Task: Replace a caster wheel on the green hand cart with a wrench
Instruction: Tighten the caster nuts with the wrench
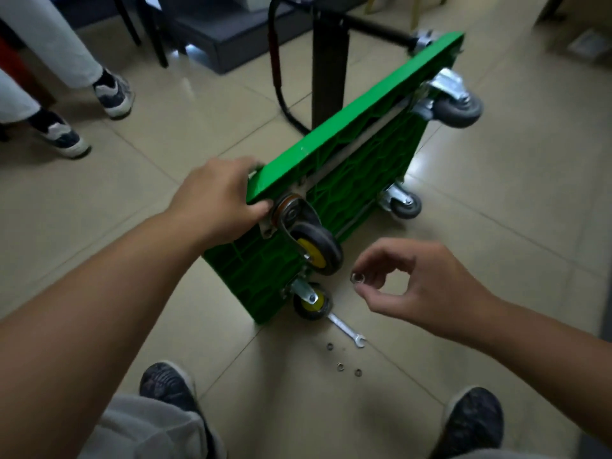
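Note:
The green hand cart [347,140] stands tipped on its side on the tiled floor, its ribbed underside facing right. My left hand [218,197] grips the cart's near top corner, its thumb beside the mounting plate of a caster with a yellow hub [314,250]. A second yellow-hub caster [311,301] sits at the bottom near corner. My right hand [420,286] pinches a small metal nut [357,278] between thumb and forefinger, just right of the upper caster. A silver wrench [346,329] lies on the floor below the cart.
Three small nuts or washers [341,366] lie on the tiles by the wrench. Two grey casters [457,107] are at the cart's far end. A black table leg [328,61] stands behind it. Another person's legs and shoes [112,94] are at the left. My own shoes are below.

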